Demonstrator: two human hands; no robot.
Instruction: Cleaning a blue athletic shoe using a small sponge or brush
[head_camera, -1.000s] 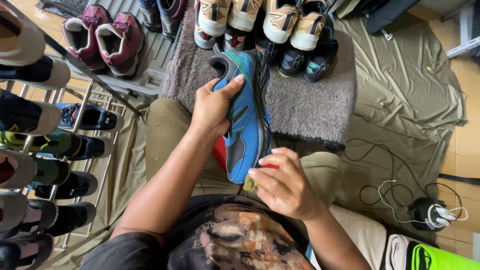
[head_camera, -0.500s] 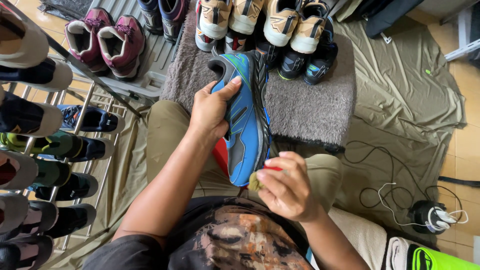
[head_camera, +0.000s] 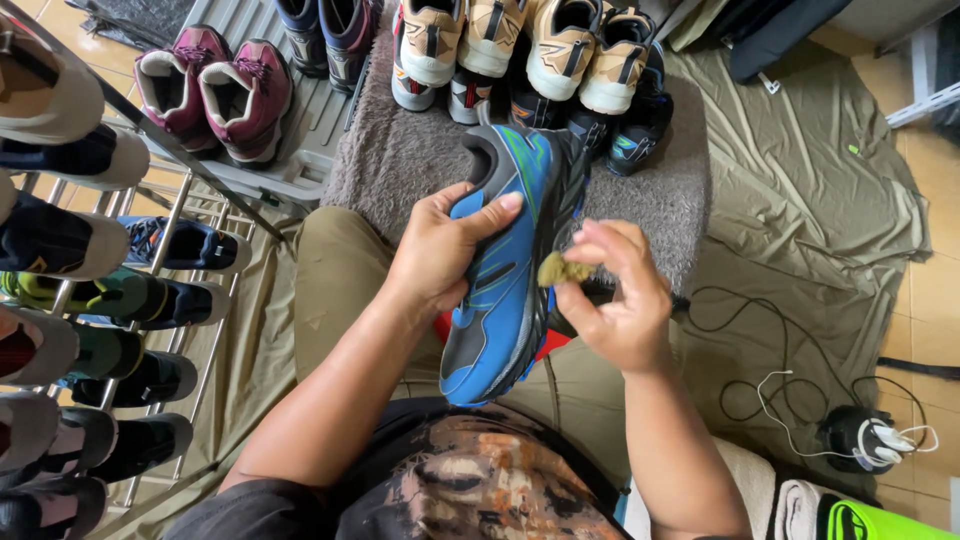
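L hand (head_camera: 435, 255) is gripping blue shoe (head_camera: 505, 270), fingers wrapped round its upper. R hand (head_camera: 620, 300) is pinching a wad (head_camera: 560, 268) w/ fingertips, pressing it against shoe's sole edge.

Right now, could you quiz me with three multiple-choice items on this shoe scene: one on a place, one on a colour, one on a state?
1. Where does the pair of maroon shoes stand?
A. top left, on the grey tray
B. bottom right
C. on the lap

2. What is the main colour of the held shoe?
A. red
B. blue
C. white

3. What does the right hand do?
A. lies flat
B. pinches a small olive pad
C. grips a cable

Answers: 1 A, they show at upper left; 2 B, its side is blue; 3 B, fingertips close on the pad.
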